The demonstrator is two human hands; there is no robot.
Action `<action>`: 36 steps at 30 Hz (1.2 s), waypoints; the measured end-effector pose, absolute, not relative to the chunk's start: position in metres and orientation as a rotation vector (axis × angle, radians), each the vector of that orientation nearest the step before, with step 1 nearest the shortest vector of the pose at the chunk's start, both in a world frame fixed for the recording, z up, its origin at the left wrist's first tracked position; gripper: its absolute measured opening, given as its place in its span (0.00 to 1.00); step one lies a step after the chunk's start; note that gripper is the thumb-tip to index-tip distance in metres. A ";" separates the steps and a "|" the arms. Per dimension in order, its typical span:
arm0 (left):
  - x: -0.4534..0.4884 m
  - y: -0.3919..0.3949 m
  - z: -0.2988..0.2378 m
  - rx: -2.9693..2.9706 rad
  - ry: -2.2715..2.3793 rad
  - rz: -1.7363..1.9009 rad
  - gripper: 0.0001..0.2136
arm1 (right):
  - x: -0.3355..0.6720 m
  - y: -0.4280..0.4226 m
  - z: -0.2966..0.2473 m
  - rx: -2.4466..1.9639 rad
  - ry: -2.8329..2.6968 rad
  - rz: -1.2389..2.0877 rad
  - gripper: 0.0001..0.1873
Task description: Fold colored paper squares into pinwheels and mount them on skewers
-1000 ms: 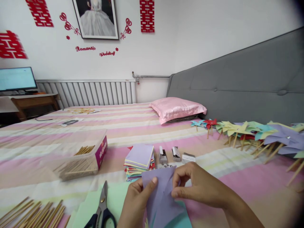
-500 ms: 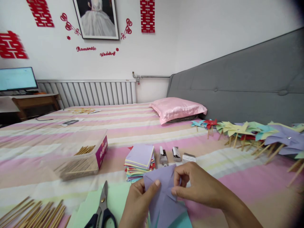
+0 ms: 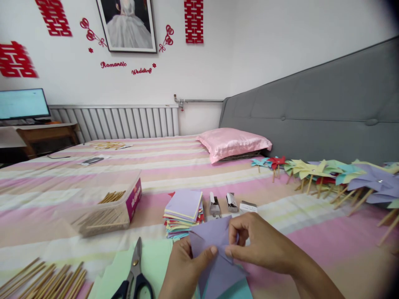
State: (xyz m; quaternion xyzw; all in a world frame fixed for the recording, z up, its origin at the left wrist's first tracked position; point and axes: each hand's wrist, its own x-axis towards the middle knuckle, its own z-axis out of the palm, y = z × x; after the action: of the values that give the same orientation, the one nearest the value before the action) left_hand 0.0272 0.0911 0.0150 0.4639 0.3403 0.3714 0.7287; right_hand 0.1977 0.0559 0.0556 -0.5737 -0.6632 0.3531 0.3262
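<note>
A purple paper pinwheel (image 3: 220,274), its cut flaps partly folded toward the middle, is held up between both hands. My left hand (image 3: 187,265) grips its left side, with the thumb pressed near the centre. From the right, my right hand (image 3: 255,241) pinches a flap close to the middle; whether a small pin is between those fingers cannot be seen. Just behind the pinwheel stands a stack of coloured paper squares (image 3: 183,205), purple on top. Scissors (image 3: 135,270) with dark handles lie on pale green paper (image 3: 158,253) left of my left hand. Blue paper (image 3: 240,290) shows underneath.
Beyond the hands sit small open boxes (image 3: 231,202) and a white card (image 3: 248,207). A clear plastic box (image 3: 106,211) holds wooden sticks; more sticks (image 3: 52,280) lie front left. Finished pinwheels (image 3: 311,169) line the right side by the grey headboard (image 3: 311,99). A pink pillow (image 3: 233,143) lies behind.
My left thumb has slid right, closer to the pinwheel's centre. The left hand and paper have shifted slightly right; my right hand has barely moved.
</note>
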 end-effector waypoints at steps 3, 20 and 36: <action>0.029 0.092 0.015 1.011 0.756 0.821 0.14 | 0.197 0.056 0.056 -1.506 -1.749 0.917 0.04; 0.026 0.101 0.006 0.961 0.816 0.974 0.14 | 0.182 0.057 0.064 -1.472 -1.669 0.651 0.02; 0.032 0.094 0.020 0.833 0.850 1.084 0.13 | 0.168 0.060 0.061 -1.233 -1.469 0.820 0.36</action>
State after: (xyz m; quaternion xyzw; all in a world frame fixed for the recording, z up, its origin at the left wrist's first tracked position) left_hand 0.0316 0.0935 0.0200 0.3730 0.3807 0.4852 0.6931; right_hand 0.1680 0.0596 0.0607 -0.5108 -0.6085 0.3397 0.5034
